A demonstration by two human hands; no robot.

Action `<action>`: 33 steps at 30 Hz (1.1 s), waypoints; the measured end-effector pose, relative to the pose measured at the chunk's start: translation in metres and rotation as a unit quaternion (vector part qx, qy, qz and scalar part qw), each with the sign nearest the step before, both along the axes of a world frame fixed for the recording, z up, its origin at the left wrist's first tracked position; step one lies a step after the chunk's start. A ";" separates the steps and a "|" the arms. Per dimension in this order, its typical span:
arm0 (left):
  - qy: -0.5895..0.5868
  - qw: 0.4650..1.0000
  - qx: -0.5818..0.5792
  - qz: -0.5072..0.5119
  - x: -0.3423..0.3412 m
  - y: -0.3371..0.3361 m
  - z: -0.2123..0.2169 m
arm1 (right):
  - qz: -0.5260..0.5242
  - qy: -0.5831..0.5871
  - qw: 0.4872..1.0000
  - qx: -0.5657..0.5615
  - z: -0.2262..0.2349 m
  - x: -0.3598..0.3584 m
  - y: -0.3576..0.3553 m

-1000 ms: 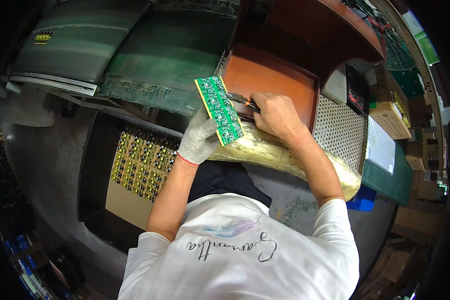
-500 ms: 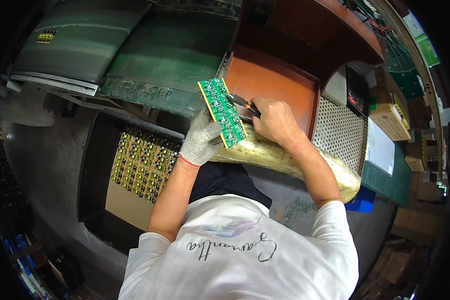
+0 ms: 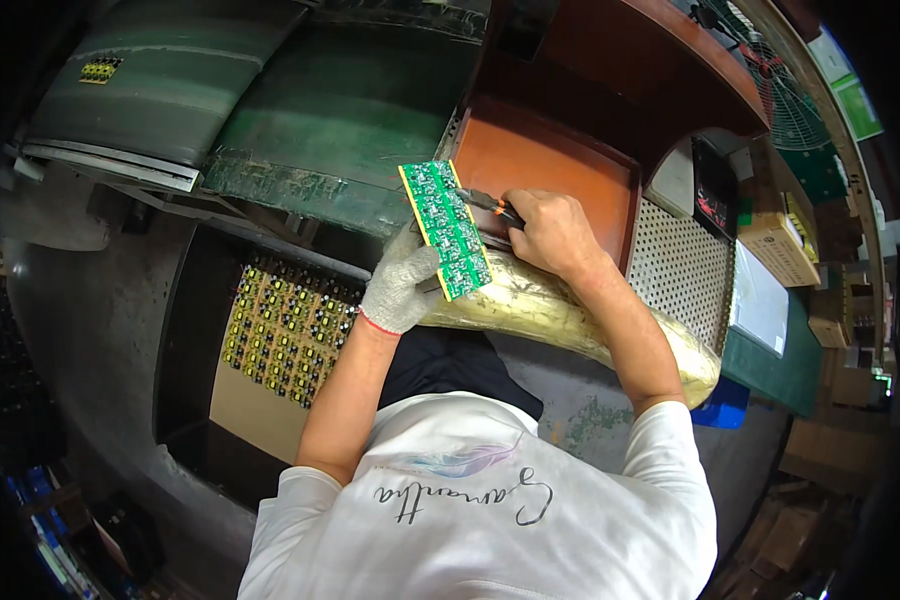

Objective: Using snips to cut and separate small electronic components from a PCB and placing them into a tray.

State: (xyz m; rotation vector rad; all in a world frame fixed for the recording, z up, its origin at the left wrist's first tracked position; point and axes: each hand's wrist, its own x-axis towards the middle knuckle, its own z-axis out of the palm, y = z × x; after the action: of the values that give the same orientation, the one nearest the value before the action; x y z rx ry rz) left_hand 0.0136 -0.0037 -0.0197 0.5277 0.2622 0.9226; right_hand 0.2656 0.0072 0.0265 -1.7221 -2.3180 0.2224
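Observation:
My left hand (image 3: 402, 285), in a grey-white knit glove, grips the lower left edge of a long green circuit board (image 3: 432, 212). The board's soldered side faces up, and yellow strips run along its long edges. My bare right hand (image 3: 558, 235) is closed around the handles of small cutting pliers (image 3: 500, 208) with orange and black grips. Their jaws are at the board's upper right edge, among the component leads; whether they are closed on a lead is too small to tell.
Left of me, a black bin (image 3: 190, 375) holds rows of boards (image 3: 290, 330) on cardboard. A small board (image 3: 101, 69) lies on the dark green conveyor belt (image 3: 170, 90). Ahead is an orange-brown tray (image 3: 540, 150); a yellowish wrapped roll (image 3: 560, 310) lines the bench edge. A perforated metal plate (image 3: 680, 260) lies right.
The circuit board in my left hand has tilted and shifted slightly. The pliers have moved with its edge. On the belt, the small board has crept a little to the right.

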 end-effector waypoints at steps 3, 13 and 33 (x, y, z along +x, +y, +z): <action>0.027 0.999 0.016 0.007 -0.001 -0.001 -0.008 | -0.013 0.034 0.999 0.025 -0.001 -0.005 0.004; 0.049 0.998 0.028 0.007 0.000 0.001 -0.012 | -0.005 0.005 0.996 0.088 0.007 -0.008 0.014; 0.058 0.998 0.036 -0.003 -0.002 0.002 -0.014 | -0.013 0.003 0.992 0.129 0.005 -0.010 0.012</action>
State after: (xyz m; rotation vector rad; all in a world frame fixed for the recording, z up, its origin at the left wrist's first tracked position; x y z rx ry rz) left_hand 0.0111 -0.0019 -0.0341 0.6497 0.3330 0.8991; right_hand 0.2556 0.0193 0.0314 -1.6190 -2.2053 -0.0754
